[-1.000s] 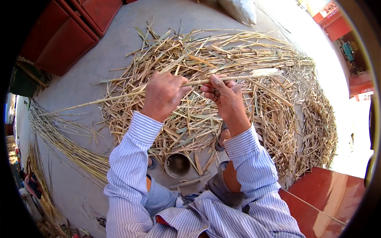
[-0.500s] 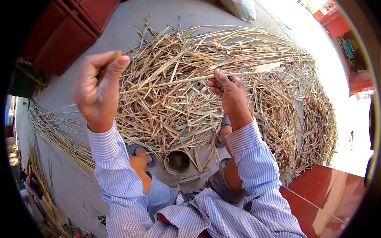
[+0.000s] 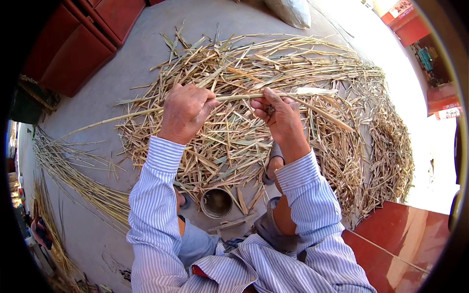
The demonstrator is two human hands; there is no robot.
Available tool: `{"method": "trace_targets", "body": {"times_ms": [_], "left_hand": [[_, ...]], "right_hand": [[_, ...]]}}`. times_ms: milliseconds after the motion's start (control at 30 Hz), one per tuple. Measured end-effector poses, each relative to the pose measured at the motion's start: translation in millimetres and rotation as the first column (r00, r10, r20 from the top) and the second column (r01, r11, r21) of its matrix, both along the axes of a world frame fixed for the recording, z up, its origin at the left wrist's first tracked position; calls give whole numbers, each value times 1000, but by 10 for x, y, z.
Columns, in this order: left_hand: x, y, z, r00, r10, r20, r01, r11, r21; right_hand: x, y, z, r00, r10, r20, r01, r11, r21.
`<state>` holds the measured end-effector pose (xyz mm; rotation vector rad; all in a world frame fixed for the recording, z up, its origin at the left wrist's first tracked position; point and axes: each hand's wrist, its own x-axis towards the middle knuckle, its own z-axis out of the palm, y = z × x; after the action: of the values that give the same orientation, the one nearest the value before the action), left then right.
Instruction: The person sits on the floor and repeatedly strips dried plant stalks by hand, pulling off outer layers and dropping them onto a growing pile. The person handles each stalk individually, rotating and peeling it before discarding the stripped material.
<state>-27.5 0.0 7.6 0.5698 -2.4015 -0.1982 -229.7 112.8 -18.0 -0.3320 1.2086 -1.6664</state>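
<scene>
One long, thin reed stalk (image 3: 239,97) runs across in front of me, its thin end reaching out to the left. Fingers closed, my left hand (image 3: 185,113) wraps round it near the middle. My right hand (image 3: 282,119) pinches the same stalk between thumb and fingers, close to its thicker right end. Beside that end, a pale dry leaf (image 3: 317,91) and a strip of brown husk (image 3: 332,117) stick out to the right. Below both hands spreads a heap of dry leaves and husks (image 3: 229,146). The inside of my left palm is hidden.
A bundle of bare stalks (image 3: 90,180) lies on the floor at left. Between my feet stands a round metal pot (image 3: 217,215). Red armchairs (image 3: 83,53) are at the far left, a pale sack (image 3: 293,12) at the back. More stalks (image 3: 312,46) lie behind the heap.
My left hand has come down and to the right from its raised place, where it held a small yellowish-brown piece, and now closes on the stalk. My right hand has barely moved.
</scene>
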Motion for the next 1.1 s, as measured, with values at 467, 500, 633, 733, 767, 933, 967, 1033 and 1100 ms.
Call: {"method": "trace_targets", "body": {"times_ms": [467,500,633,733,767,933,967,1033,1100], "left_hand": [[-127,380,117,989,-53,-136,15,964,-265],[-99,384,119,990,-43,-133,8,966,-258],[-101,406,194,967,-69,-244,19,979,-203],[-4,278,256,898,37,-439,-59,998,-36],[60,196,262,855,97,-510,-72,995,69],[166,164,436,869,167,-466,-94,980,176],[127,167,402,915,138,-379,-103,988,112],[23,161,200,964,92,-248,-81,995,55],[-22,188,13,979,72,-191,-58,995,77]], "right_hand": [[132,75,90,997,38,71,-37,999,-13],[149,56,71,995,48,92,-47,999,-9],[147,-1,37,934,133,330,-157,987,45],[67,-17,-16,927,-23,375,19,1000,14],[32,-2,-14,972,-38,232,36,999,13],[-98,-4,-47,992,-125,-15,125,991,-38],[-131,-31,-72,986,-126,107,124,992,25],[-119,-61,-74,955,-125,268,94,988,125],[34,-56,-75,927,-106,358,38,981,192]]}}
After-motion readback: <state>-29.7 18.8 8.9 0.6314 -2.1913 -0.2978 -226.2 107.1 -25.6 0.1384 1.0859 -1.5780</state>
